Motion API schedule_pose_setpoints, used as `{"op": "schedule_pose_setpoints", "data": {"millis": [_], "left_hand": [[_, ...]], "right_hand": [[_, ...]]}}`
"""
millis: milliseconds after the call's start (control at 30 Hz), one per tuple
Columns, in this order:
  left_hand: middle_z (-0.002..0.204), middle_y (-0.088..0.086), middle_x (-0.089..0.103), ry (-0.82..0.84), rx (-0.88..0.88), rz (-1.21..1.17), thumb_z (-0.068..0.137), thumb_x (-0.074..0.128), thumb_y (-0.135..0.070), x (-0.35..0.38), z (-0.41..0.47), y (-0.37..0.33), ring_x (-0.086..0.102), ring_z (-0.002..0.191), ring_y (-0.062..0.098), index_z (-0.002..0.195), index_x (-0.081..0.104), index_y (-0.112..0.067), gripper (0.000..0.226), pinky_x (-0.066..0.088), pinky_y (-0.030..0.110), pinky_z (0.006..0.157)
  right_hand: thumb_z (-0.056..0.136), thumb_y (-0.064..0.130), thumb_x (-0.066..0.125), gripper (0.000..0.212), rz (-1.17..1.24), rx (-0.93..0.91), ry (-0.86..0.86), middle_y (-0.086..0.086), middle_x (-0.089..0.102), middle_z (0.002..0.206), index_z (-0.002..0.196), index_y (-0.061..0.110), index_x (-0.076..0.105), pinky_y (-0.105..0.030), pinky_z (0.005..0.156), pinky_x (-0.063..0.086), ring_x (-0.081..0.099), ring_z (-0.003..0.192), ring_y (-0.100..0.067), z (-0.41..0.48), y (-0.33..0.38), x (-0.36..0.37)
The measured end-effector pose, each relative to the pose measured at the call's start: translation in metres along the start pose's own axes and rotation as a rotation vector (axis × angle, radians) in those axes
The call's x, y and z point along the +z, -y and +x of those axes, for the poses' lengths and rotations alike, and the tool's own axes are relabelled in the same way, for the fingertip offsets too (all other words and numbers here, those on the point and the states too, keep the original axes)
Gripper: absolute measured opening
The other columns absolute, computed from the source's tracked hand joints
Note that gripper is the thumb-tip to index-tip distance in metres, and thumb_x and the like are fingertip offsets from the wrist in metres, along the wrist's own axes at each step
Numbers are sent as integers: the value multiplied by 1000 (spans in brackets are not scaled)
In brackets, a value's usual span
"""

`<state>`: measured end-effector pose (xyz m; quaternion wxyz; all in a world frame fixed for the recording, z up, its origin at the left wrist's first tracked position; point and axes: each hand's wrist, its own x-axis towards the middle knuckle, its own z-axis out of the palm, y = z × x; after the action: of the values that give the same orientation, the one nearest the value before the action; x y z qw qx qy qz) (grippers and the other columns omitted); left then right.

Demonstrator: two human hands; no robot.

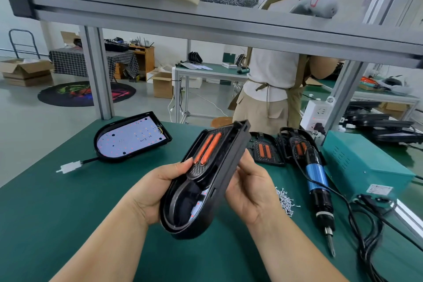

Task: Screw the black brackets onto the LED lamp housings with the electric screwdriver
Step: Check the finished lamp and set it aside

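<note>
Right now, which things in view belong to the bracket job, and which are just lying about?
Job:
housing, gripped by left hand and right hand
screwdriver
loose screws
brackets beside the screwdriver
open housing at the bench's far left

Lying about:
power strip
cardboard boxes
round rug
</note>
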<state>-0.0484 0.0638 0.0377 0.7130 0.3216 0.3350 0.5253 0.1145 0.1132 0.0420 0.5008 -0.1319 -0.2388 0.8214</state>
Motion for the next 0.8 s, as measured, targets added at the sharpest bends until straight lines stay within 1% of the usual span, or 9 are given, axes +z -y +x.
{"op": "schedule_pose_setpoints", "data": {"millis": [67,167,300,367,467,567,633,733,800], "left_hand": [[81,20,75,-7,-5,-28,58,89,-25,1,0,-1,73,63,29,84,79,1,38,59,34,55],[82,20,75,-32,-17,-19,68,69,-24,-1,3,0,73,65,29,84,79,0,31,59,35,56],[82,20,75,3,-21,-3,67,68,-22,-1,5,0,74,66,30,83,78,0,29,59,35,56],[82,20,75,9,-23,-5,65,69,-23,-4,4,-2,74,66,29,84,79,0,31,60,35,57],[87,21,74,30,12,49,73,72,-8,-9,2,-5,73,69,30,92,75,-1,21,60,37,62],[90,21,73,47,19,97,77,65,-11,-10,3,-4,73,74,31,99,71,-1,24,61,38,68],[91,21,73,52,24,116,77,65,-12,-10,3,-4,73,76,31,104,68,0,30,60,39,70],[104,25,70,36,28,161,76,68,-12,-11,2,-6,72,84,33,123,58,5,50,60,43,78],[109,27,69,34,24,182,77,68,-12,-10,2,-6,72,87,34,127,55,5,54,59,44,81]], "right_hand": [[81,10,62,48,-27,-8,38,-28,63,126,128,1,61,-55,110,41,61,118,-39,1,2,-1],[80,11,64,45,-63,0,10,-25,68,117,124,-1,61,-52,101,49,68,105,-35,0,0,0],[83,11,61,55,-19,-12,-21,-26,63,123,136,-4,53,-53,100,50,64,110,-36,-2,-2,1],[82,10,61,47,-48,-20,15,-24,67,116,127,-3,59,-50,99,51,68,104,-34,-3,0,3],[94,11,53,31,-87,45,-23,-30,63,121,117,-9,63,-54,102,48,63,112,-40,0,0,3],[99,17,44,39,-99,100,-70,-32,62,123,118,-12,62,-52,92,52,64,111,-42,0,-2,0],[96,15,47,39,-101,102,-68,-33,61,125,120,-12,63,-52,89,55,64,111,-42,1,1,-2],[82,11,56,30,-100,127,-33,-31,68,109,94,-9,74,-51,80,60,70,95,-40,0,6,-1],[77,9,59,28,-105,127,-31,-30,69,106,91,-9,74,-50,79,60,71,93,-39,0,8,-1]]}}
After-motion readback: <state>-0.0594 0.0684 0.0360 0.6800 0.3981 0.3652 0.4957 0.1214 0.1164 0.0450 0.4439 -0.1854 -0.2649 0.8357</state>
